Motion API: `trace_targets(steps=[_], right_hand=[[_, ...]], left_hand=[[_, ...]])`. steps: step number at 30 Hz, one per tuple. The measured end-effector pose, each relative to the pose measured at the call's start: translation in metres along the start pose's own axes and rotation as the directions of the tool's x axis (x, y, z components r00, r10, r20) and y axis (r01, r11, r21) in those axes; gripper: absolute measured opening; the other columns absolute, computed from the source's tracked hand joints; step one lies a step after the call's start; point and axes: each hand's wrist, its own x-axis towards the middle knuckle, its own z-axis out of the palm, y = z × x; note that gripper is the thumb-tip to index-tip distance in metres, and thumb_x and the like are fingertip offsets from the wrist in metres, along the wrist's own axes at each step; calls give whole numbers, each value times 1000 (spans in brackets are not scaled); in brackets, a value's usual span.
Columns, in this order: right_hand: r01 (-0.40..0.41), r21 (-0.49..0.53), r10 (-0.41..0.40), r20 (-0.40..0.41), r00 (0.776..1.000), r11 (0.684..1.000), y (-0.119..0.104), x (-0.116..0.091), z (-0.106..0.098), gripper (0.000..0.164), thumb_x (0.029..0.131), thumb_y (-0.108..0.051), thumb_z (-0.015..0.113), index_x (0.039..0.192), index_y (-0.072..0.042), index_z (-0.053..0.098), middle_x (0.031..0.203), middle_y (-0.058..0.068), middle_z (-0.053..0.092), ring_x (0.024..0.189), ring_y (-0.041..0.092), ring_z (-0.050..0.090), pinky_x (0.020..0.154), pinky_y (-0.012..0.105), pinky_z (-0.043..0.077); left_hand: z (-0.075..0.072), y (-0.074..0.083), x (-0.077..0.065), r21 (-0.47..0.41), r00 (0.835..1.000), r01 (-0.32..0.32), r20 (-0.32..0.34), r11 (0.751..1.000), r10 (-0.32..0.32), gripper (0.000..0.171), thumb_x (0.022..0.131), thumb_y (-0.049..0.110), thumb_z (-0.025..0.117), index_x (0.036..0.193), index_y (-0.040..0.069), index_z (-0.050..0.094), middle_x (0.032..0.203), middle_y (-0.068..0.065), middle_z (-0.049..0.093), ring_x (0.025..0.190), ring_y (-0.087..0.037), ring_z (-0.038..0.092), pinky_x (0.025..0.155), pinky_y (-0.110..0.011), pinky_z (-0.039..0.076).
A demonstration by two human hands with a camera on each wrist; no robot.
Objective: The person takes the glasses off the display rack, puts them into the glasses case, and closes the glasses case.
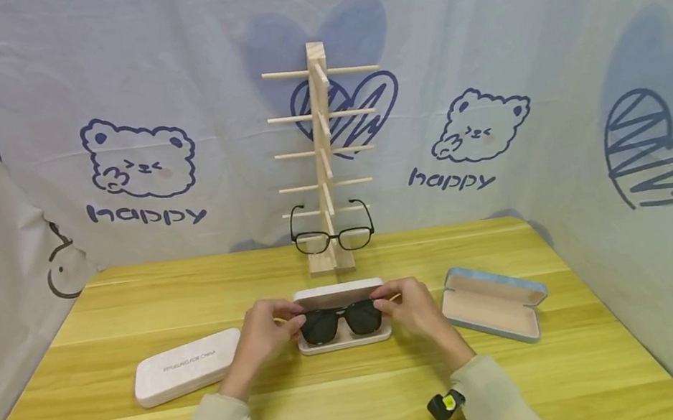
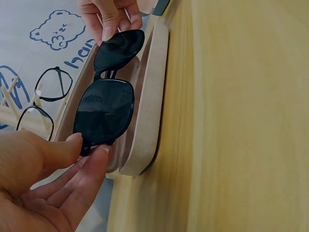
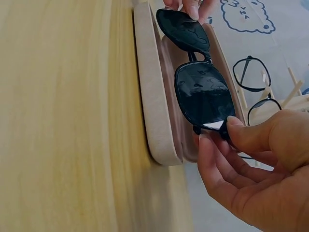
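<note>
A pair of dark sunglasses (image 1: 341, 322) is held level over an opened pale glasses case (image 1: 346, 344), lenses toward me. My left hand (image 1: 266, 331) pinches one outer corner of the frame between thumb and fingers. At the opposite corner my right hand (image 1: 411, 306) pinches the frame the same way. Both wrist views show the sunglasses (image 2: 105, 111) partly within the case's outline, above its pinkish lining; whether they touch the bottom cannot be seen. In the right wrist view the case's front wall (image 3: 153, 87) stands on the table beside the lenses.
Behind the case rises a wooden display rack (image 1: 324, 161) with several pegs, clear eyeglasses (image 1: 333, 239) hanging on its lowest part. A closed white case (image 1: 189, 366) lies at the left. At the right sits an open blue case (image 1: 494, 304). Patterned cloth (image 1: 222, 53) surrounds the wooden table (image 1: 353, 411).
</note>
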Motion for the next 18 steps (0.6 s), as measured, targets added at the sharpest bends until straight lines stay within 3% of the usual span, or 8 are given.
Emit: trace_targets(steps=[7,18], right_hand=[[-7,-2,7,20,1000,1000,6,2,2,11,94,0,73,102,1,79,106,18,77,77,22,76,63,27,63],[-57,3,57,50,997,998,7,4,3,12,95,-2,72,104,2,78,105,18,77,73,19,76,63,26,62]], left_hand=[[3,-3,1,-1,1000,13,-13,1000,-13,12,93,2,74,103,1,80,97,-17,79,67,-16,72,57,-22,52],[7,-5,1,-24,999,36,-27,999,-37,14,91,-2,74,104,-4,79,90,-21,79,66,-17,73,57,-21,55]])
